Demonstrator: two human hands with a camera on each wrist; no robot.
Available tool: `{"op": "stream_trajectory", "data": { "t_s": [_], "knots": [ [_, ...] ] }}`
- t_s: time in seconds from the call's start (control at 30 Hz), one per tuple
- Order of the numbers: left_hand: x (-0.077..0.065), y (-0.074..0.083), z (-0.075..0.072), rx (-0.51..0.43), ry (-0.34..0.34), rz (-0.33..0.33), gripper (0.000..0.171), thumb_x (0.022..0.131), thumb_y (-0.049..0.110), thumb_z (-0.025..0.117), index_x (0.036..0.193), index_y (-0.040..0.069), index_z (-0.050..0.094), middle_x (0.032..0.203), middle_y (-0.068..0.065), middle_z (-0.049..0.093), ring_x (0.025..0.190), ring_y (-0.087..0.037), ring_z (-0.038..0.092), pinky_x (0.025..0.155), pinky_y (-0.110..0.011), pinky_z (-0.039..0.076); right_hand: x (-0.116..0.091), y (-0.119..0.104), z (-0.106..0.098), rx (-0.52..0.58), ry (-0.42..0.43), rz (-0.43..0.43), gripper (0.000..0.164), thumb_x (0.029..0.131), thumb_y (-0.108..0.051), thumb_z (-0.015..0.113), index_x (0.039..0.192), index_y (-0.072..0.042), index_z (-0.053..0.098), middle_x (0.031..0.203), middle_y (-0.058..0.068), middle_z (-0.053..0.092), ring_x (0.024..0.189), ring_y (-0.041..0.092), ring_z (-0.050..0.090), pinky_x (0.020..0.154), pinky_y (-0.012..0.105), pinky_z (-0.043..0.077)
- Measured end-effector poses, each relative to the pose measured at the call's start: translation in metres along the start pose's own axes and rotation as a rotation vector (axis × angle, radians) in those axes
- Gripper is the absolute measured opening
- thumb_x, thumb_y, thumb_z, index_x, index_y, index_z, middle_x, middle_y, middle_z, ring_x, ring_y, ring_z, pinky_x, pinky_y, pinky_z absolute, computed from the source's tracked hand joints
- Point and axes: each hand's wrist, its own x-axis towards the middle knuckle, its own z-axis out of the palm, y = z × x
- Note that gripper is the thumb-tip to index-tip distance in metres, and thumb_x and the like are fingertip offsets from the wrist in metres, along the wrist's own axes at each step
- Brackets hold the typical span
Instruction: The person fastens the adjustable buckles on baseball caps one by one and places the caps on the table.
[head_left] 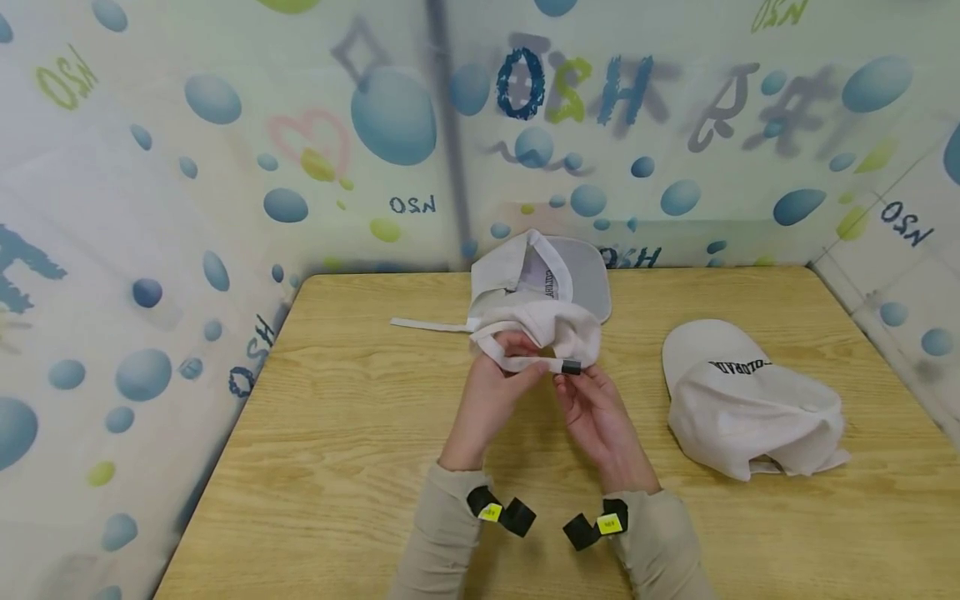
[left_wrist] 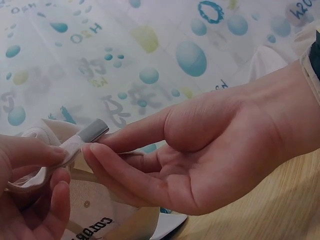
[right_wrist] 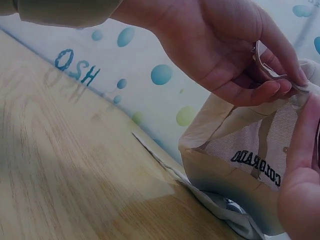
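Observation:
A white baseball cap (head_left: 573, 325) is held up with its back strap (head_left: 525, 364) towards me. My left hand (head_left: 491, 392) pinches this strap between thumb and fingers, as the right wrist view also shows. At the strap's right end sits a metal buckle (left_wrist: 94, 131), dark in the head view. The thumb and fingertips of my right hand (head_left: 600, 412) pinch the strap end by the buckle. Black "COLORADO" lettering (right_wrist: 257, 167) appears inside the cap in the right wrist view. How far the strap passes through the buckle cannot be made out.
Right behind the held cap lies another pale cap (head_left: 588, 267), its loose strap (head_left: 427, 325) stretching left over the wooden table (head_left: 337, 450). A third white cap (head_left: 757, 408) lies on the right. A patterned wall (head_left: 300, 167) rises behind the table.

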Motion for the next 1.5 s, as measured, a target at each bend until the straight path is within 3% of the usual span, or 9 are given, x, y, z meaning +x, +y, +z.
{"op": "stream_trajectory", "data": {
  "t_s": [0.47,0.8,1.17,1.43,1.5],
  "knots": [
    [0.001,-0.002,-0.001,-0.02,-0.027,-0.008,0.024,0.08,0.005,0.065,0.102,0.002,0.055,0.098,-0.009,0.059,0.085,-0.015,0.056,0.073,-0.03,0.048,0.0,0.0,0.003,-0.132,0.06,-0.017,0.02,0.094,0.003,0.038,0.106,-0.001,0.053,0.097,0.009,0.059,0.087,0.014,0.06,0.078,0.021,0.047],
    [0.0,0.0,-0.001,0.068,0.003,0.009,0.023,0.08,0.01,0.066,0.101,0.005,0.057,0.095,-0.007,0.06,0.082,-0.014,0.055,0.069,-0.029,0.047,-0.001,-0.001,0.003,-0.168,0.053,0.002,0.019,0.093,0.001,0.04,0.105,-0.001,0.055,0.097,0.009,0.059,0.086,0.015,0.06,0.078,0.021,0.048],
    [0.0,0.0,-0.002,0.06,-0.065,0.039,0.024,0.08,0.009,0.067,0.102,0.004,0.056,0.095,-0.009,0.06,0.085,-0.013,0.056,0.071,-0.03,0.047,0.001,-0.003,0.004,-0.167,0.068,-0.011,0.017,0.092,0.001,0.043,0.105,-0.001,0.055,0.098,0.009,0.059,0.087,0.015,0.06,0.079,0.021,0.047],
    [0.008,-0.029,-0.001,0.122,-0.019,0.08,0.021,0.079,0.02,0.069,0.097,0.016,0.058,0.091,0.003,0.059,0.082,-0.011,0.056,0.067,-0.03,0.048,-0.001,-0.003,0.003,-0.199,0.046,0.0,0.018,0.093,0.0,0.042,0.104,-0.002,0.057,0.097,0.008,0.06,0.086,0.013,0.06,0.078,0.021,0.047],
    [0.008,-0.028,-0.001,0.12,-0.03,0.079,0.021,0.079,0.02,0.069,0.097,0.015,0.058,0.091,0.002,0.059,0.081,-0.012,0.056,0.067,-0.03,0.048,-0.001,-0.003,0.003,-0.199,0.051,0.006,0.018,0.093,0.0,0.042,0.104,-0.002,0.057,0.098,0.008,0.06,0.087,0.014,0.06,0.078,0.021,0.047]
  ]
}}
